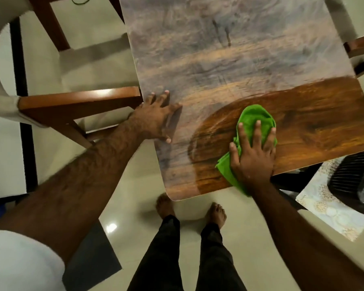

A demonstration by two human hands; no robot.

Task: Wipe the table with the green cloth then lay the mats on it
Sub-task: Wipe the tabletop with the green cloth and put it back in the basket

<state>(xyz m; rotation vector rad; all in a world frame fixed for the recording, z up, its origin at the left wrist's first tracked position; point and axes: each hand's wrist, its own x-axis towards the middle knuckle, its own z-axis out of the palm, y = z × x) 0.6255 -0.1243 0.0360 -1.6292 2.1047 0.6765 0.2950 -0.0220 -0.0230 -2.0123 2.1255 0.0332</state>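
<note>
Chairs flank the scene: at the left, a wooden chair with a pale cushioned back stands on the glossy tiled floor, its rail touching the left edge of the table. The person's left hand lies flat and released near that left edge, palm down, fingers spread on the wood, holding nothing. Most of the tabletop around and beyond it looks dull and hazy grey. Below the near edge, two bare feet and dark trouser legs stand on the tiles. Further right, the surface turns a rich, clean-looking brown in a curved patch along the near right part of the table. On that patch sits the green cloth, bunched, with one corner hanging over the near edge. The right hand presses down on the cloth with fingers splayed, not clenched, the palm at the table's near edge. At the far right, part of another wooden chair shows beside the table, and near it, lower down, a dark ribbed object rests on a pale patterned mat lying off the table
</note>
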